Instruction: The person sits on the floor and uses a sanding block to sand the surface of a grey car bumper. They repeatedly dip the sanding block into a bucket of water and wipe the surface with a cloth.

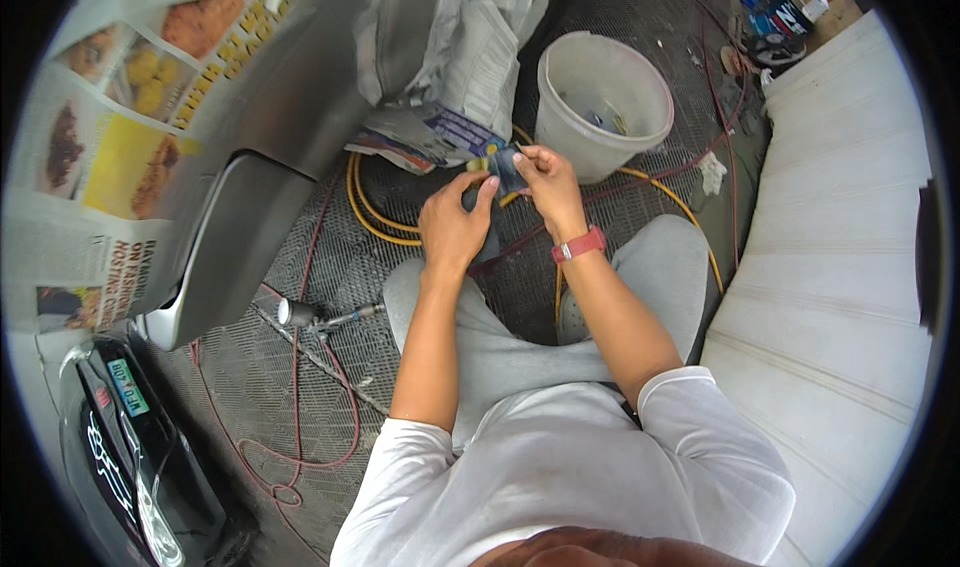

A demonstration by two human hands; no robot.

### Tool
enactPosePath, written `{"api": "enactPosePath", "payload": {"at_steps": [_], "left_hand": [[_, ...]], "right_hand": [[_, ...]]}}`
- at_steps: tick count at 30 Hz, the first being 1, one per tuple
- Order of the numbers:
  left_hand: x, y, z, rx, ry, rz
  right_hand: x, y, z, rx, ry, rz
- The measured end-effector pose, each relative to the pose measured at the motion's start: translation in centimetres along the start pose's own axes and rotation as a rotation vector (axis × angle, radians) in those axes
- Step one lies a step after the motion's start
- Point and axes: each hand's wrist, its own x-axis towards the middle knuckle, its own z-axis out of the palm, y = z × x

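- You are sitting low, and both hands are meeting in front of your knees, near the white bucket (553, 107).
- Your left hand (452, 225) is pinching a small dark sheet (507, 170) at its left lower side; thumb and forefinger are standing close together.
- Your right hand (552, 179) is gripping the same sheet at its right side, with the thumb lying on its face and the fingers bending behind.
- The dark sheet is therefore hanging between the two hands, above the floor; a yellowish-green piece (478, 165) is showing just beside it, but I cannot tell whether a finger is holding this piece.
- A red watch (578, 245) is circling your right wrist.
- The bucket is standing upright beyond your right hand, and some small things are lying inside, too small to tell.
- A yellow hose (375, 229) is curving on the floor left of your hands.
- A spray gun (322, 317) is lying to the left of your knee, near a thin red hose (357, 412).
- Newspaper (110, 147) is covering part of a grey panel (265, 97) at your left.
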Motion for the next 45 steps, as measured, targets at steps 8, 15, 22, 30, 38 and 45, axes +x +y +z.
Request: {"api": "enactPosePath", "payload": {"at_steps": [8, 15, 22, 30, 38, 45], "left_hand": [[0.5, 2.6, -3.2, 0.130, 0.005, -0.010], [-0.4, 3.5, -5.1, -0.418, -0.014, -0.372], [-1.8, 4.0, -5.6, -0.244, 0.010, -0.342], [-2.8, 2.9, -5.7, 0.355, 0.051, -0.043], [-3.5, -0.1, -7.4, 0.420, 0.208, 0.012], [-7.1, -12.2, -14.0, -1.162, 0.829, -0.664]], "right_hand": [[2.6, -5.5, 1.7, -0.124, -0.321, -0.165], [2.9, -6.5, 2.3, -0.058, -0.514, -0.330], [3.8, -3.5, 1.7, 0.419, -1.008, 0.341], [3.5, -1.1, 1.7, 0.497, -1.202, 0.603], [1.6, 1.1, 4.1, 0.442, -1.118, 0.480], [3.0, -6.9, 11.1, 0.198, -0.355, -0.361]]}}
